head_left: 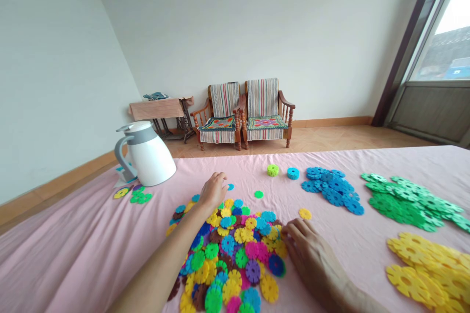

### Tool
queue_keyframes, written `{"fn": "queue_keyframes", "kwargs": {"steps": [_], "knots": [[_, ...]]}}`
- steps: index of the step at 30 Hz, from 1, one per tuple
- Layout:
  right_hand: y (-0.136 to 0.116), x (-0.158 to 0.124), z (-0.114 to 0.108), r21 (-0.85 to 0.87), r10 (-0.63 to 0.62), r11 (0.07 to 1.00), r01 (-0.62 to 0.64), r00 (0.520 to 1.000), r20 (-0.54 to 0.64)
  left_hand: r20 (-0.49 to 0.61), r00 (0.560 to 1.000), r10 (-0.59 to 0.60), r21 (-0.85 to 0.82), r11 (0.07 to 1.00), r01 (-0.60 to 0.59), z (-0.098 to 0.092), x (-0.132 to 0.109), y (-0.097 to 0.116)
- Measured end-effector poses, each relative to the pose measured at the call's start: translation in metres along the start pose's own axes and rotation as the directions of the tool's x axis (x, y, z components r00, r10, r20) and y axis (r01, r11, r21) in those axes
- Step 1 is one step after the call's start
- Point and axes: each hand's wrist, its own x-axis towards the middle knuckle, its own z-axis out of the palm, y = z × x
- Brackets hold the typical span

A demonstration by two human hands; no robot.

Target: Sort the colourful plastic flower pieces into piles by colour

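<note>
My left hand reaches over the far edge of a mixed pile of notched plastic discs. Its fingers are bent, with a gap to the thumb, and a small blue disc lies on the cloth just by them. Nothing shows in this hand. At the pile's right edge rests my right hand, palm down, its fingertips touching the yellow discs there. Those fingers are loosely bent and partly hidden underneath. Beyond the hands lie a single green disc and a yellow disc.
Sorted blue discs, green discs and yellow discs spread along the right. Short stacks of lime discs and blue discs stand farther back. A white jug is at left, beside a few loose discs.
</note>
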Motion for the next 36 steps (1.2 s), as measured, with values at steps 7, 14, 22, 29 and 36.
{"fn": "queue_keyframes", "kwargs": {"steps": [7, 14, 22, 29, 36], "knots": [[0.0, 0.0, 0.0, 0.019, 0.004, 1.0, -0.004, 1.0, -0.021, 0.352, 0.904, 0.244, -0.261, 0.953, -0.155, -0.046, -0.043, 0.014], [0.001, -0.001, 0.002, 0.018, -0.009, 1.0, 0.01, 0.999, -0.051, 0.395, 0.876, 0.278, -0.316, 0.936, -0.155, -0.054, -0.068, 0.015], [0.0, 0.0, -0.001, 0.013, -0.01, 1.0, 0.01, 0.999, -0.031, 0.211, 0.97, 0.125, -0.283, 0.957, -0.062, -0.042, -0.047, 0.007], [0.0, 0.0, 0.0, 0.012, -0.013, 1.0, 0.014, 0.998, -0.053, 0.032, 0.983, -0.179, -0.272, 0.945, 0.181, 0.001, 0.002, -0.008], [-0.001, 0.0, -0.001, 0.036, 0.007, 0.999, -0.006, 0.999, -0.032, 0.016, 0.993, -0.12, -0.243, 0.963, 0.12, 0.004, -0.002, -0.01]]}}
